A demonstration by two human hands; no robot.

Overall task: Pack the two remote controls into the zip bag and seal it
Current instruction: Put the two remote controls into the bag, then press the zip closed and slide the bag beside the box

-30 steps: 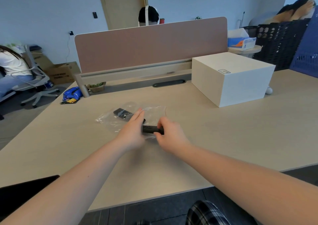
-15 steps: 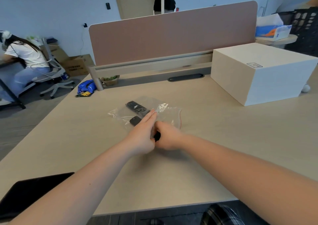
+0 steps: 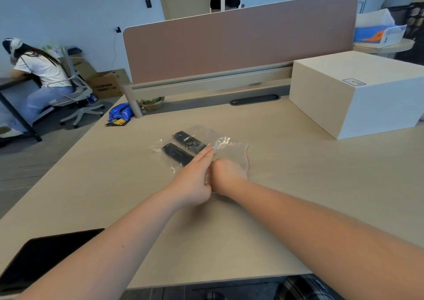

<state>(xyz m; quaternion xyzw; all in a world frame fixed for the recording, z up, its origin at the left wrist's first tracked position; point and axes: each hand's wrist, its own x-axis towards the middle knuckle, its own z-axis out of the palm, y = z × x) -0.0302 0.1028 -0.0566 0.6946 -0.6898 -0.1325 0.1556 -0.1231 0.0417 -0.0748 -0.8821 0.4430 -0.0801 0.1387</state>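
Already packed mid-frame: two remotes [image 3: 181, 148] inside bag [image 3: 231, 149], left hand [image 3: 195, 180] flat, right hand [image 3: 226, 176] pinching its edge; sealing left.

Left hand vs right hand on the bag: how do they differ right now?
The left hand lies with fingers stretched flat over the zip bag, tips reaching the two remotes. The right hand is curled, nearer the bag's red-edged side. Both rest on the bag, touching each other.
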